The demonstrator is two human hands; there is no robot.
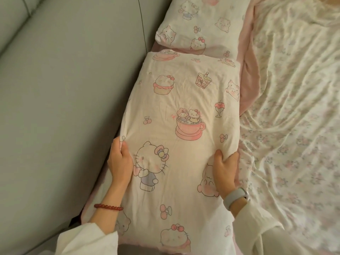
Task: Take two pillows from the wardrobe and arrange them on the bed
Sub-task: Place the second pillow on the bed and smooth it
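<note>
A long cream pillow (pixel 184 111) printed with pink cartoon cats and cups lies on the bed along the grey padded headboard. My left hand (pixel 120 161) pinches its left edge, fingers curled into the fabric. My right hand (pixel 225 169) grips its right edge, with a pale watch band on that wrist. A second pillow (pixel 200 23) with the same print lies just beyond the first, at the top of the view, its near corner almost touching the first pillow's far end.
The grey headboard (pixel 64 89) fills the left side. A rumpled floral sheet (pixel 294 107) covers the bed to the right. A pink blanket edge (pixel 248 74) shows between pillows and sheet. A red bead bracelet (pixel 108 207) circles my left wrist.
</note>
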